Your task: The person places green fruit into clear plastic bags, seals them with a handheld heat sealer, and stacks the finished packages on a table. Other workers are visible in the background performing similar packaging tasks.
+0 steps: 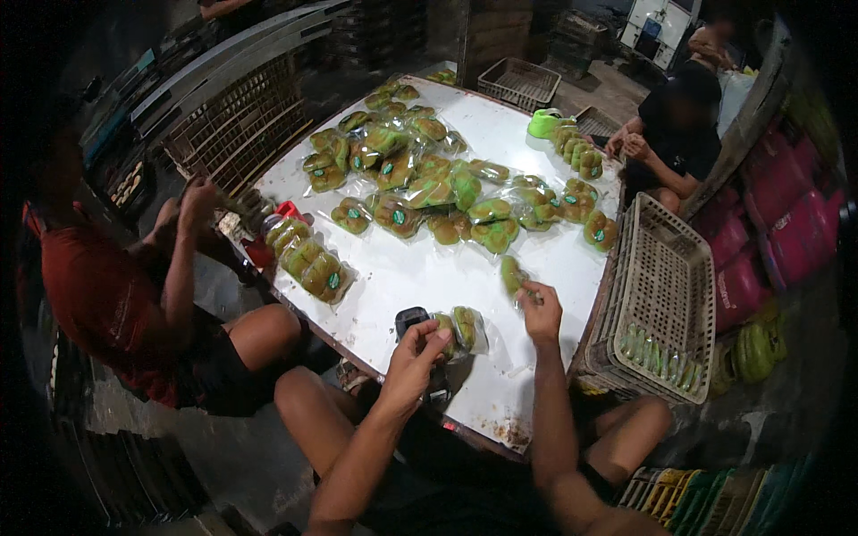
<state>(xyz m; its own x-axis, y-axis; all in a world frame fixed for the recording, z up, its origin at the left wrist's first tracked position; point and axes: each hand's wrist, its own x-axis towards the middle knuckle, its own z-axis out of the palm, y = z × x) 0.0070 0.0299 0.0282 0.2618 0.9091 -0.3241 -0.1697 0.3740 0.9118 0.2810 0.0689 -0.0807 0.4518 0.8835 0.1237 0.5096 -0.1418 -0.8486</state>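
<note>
My left hand (413,355) grips a clear bag of green and brown buns (463,329) near the front edge of the white table (402,277). A small black device (410,318) stands just left of that bag, touching my fingers. My right hand (542,310) pinches the near end of a single green bun (511,273) that lies on the table further right. Several more bagged buns (420,183) are heaped across the middle and far side of the table.
A person in a red shirt (107,295) sits at the table's left, one hand raised. Another person in black (675,134) sits at the far right. A pale plastic crate (666,295) with green items stands at my right. A wire basket (520,82) stands beyond the table.
</note>
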